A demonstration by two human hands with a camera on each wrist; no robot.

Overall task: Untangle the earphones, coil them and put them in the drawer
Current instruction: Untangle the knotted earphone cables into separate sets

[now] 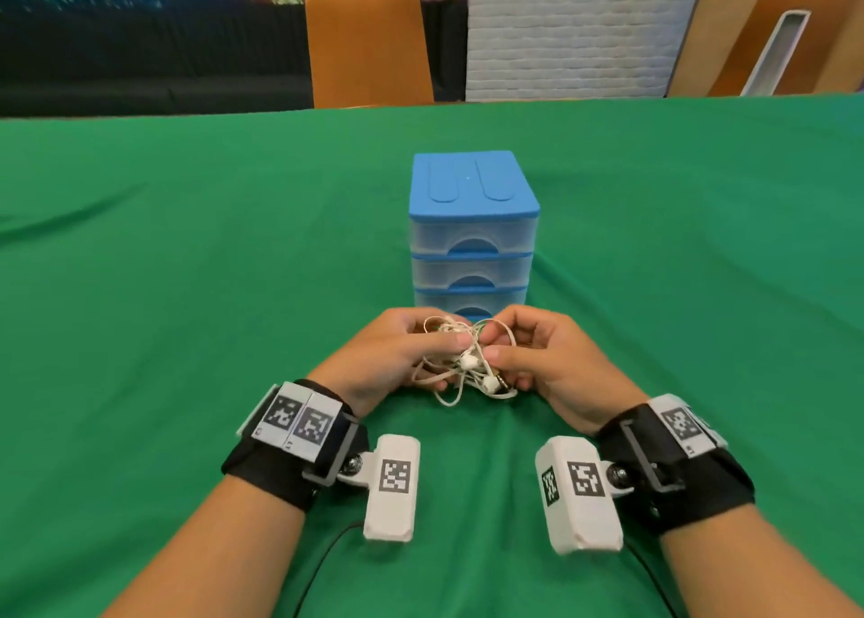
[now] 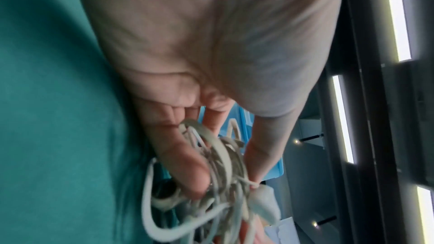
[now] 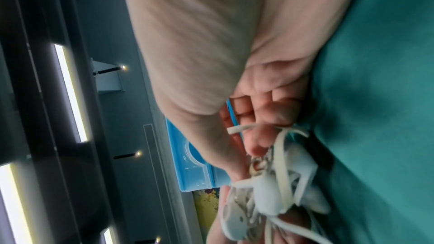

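Untangling is starting: left hand (image 1: 397, 351) and right hand (image 1: 537, 360) are pinching the knotted earphones (image 1: 467, 360) at lower centre; next, loops need teasing apart.

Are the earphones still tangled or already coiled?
Tangled: the earphones form a messy knot of crossing loops, pinched between left hand and right hand.

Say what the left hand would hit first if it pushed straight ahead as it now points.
Probably the right hand, past the earphones both pinch; the left hand angles toward it. Depth is unclear.
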